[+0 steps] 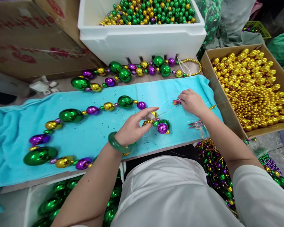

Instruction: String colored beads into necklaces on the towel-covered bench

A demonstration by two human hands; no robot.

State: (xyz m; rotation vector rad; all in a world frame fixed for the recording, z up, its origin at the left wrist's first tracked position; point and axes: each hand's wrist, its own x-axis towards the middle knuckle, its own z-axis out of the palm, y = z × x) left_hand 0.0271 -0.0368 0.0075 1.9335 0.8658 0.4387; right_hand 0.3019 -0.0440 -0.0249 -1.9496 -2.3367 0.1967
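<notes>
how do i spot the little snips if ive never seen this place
Find the bright blue towel in front of the white foam box. Near its right end, just left of the right forearm in the picture, lie the snips. Their pointed blades face left, unlike the blunt, small red piece by the right hand.
</notes>
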